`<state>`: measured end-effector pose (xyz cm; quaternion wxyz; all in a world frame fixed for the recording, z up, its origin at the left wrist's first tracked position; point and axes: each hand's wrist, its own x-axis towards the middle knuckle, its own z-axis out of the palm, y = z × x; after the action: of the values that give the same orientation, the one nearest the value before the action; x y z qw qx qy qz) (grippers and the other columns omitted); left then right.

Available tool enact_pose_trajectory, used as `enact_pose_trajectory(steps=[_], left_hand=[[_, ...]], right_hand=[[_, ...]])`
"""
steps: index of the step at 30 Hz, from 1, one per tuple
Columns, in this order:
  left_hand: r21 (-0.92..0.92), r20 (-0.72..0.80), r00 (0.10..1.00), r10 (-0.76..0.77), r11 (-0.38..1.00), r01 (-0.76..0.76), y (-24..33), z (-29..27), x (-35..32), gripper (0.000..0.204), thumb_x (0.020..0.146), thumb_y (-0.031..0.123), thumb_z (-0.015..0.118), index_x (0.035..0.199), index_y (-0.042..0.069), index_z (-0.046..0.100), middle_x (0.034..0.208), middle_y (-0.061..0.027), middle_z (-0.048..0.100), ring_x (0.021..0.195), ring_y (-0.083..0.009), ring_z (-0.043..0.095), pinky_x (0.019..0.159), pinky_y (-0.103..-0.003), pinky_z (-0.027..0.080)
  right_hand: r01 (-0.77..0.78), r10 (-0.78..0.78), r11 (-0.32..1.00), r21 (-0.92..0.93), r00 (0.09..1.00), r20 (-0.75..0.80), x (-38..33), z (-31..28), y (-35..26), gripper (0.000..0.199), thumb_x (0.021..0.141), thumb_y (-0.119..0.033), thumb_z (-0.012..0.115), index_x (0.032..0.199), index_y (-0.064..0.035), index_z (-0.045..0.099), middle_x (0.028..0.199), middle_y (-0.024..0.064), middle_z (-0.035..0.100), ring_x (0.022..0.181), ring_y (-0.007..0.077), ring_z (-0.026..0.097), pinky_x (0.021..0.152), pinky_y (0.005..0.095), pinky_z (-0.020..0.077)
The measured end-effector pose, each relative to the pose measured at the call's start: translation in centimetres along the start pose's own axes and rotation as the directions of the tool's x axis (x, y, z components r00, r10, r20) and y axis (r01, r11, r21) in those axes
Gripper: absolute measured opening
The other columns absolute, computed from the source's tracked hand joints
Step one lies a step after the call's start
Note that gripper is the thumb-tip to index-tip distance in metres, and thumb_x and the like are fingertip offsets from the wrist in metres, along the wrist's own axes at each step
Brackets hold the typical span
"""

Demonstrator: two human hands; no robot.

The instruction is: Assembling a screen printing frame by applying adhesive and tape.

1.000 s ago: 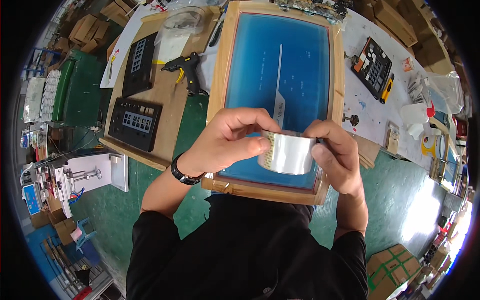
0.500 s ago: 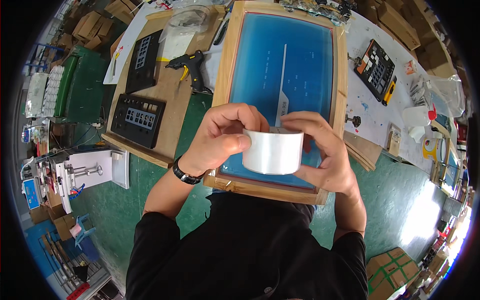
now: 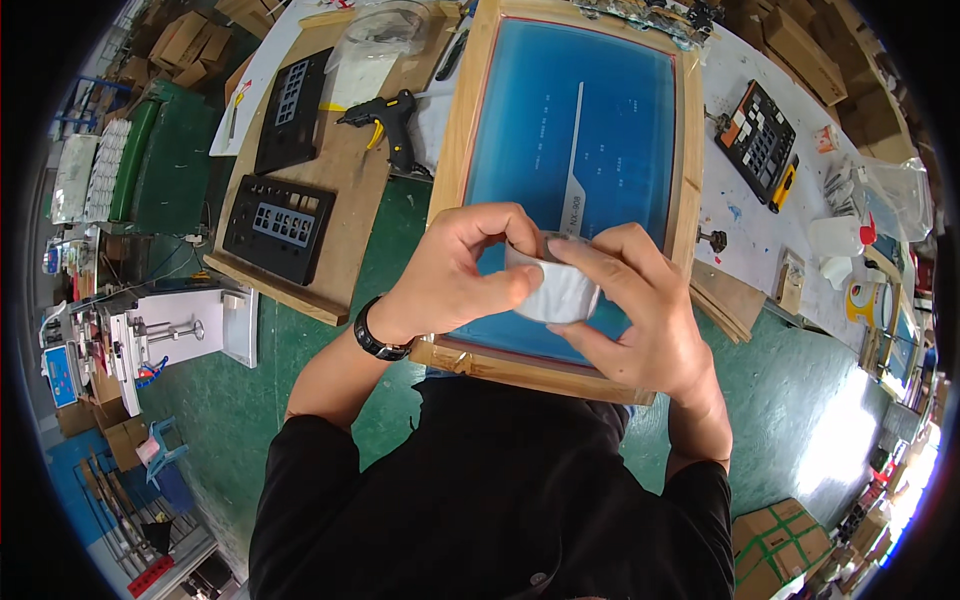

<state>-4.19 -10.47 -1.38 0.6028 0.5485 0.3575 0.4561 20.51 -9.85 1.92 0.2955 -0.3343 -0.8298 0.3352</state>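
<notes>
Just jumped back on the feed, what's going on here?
A person's left hand and right hand hold a shiny, pale roll of tape over the near end of a blue screen in a wooden frame. Off to the left lie a black glue gun and two black panels.

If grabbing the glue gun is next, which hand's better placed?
Probably left: the left hand is nearer the glue gun; the right hand would cross the framed screen. Both touch the tape roll.
</notes>
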Motion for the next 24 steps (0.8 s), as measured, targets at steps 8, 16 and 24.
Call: enact_pose_trajectory(steps=[8, 16, 24], left_hand=[[0.052, -0.026, 1.000, 0.016, 0.999, -0.015, -0.1, 0.0, -0.6, 0.008, 0.087, 0.004, 0.074, 0.087, 0.005, 0.066, 0.096, -0.0088, 0.072, 0.084, -0.0134, 0.060, 0.078, -0.024, 0.047], [-0.350, 0.038, 0.999, -0.018, 0.936, 0.030, -1.1, -0.5, -0.8, 0.010, 0.089, 0.007, 0.075, 0.085, 0.004, 0.066, 0.096, -0.0097, 0.073, 0.082, -0.0132, 0.060, 0.075, -0.022, 0.046], [-0.297, 0.047, 0.992, -0.114, 0.947, 0.123, -1.0, -1.1, -0.9, 0.010, 0.090, 0.010, 0.077, 0.091, 0.003, 0.070, 0.099, -0.0106, 0.073, 0.083, -0.0128, 0.061, 0.077, -0.023, 0.048]], right_hand=[[0.007, -0.011, 0.999, -0.045, 0.996, -0.093, 0.1, 0.4, 0.2, 0.066, 0.071, -0.001, 0.088, 0.134, 0.0000, 0.071, 0.122, 0.0100, 0.065, 0.095, 0.0193, 0.062, 0.082, 0.0313, 0.0513], [-0.054, 0.066, 0.847, 0.528, 0.998, -0.004, -0.6, 1.0, 2.7, 0.066, 0.069, 0.003, 0.089, 0.133, 0.0010, 0.071, 0.126, 0.0114, 0.068, 0.097, 0.0197, 0.062, 0.083, 0.0300, 0.0505], [-0.059, 0.062, 0.889, 0.454, 0.998, 0.009, -1.0, 0.6, 2.3, 0.065, 0.068, -0.007, 0.095, 0.128, 0.0021, 0.073, 0.123, 0.0152, 0.069, 0.101, 0.0250, 0.065, 0.090, 0.0345, 0.0516]])
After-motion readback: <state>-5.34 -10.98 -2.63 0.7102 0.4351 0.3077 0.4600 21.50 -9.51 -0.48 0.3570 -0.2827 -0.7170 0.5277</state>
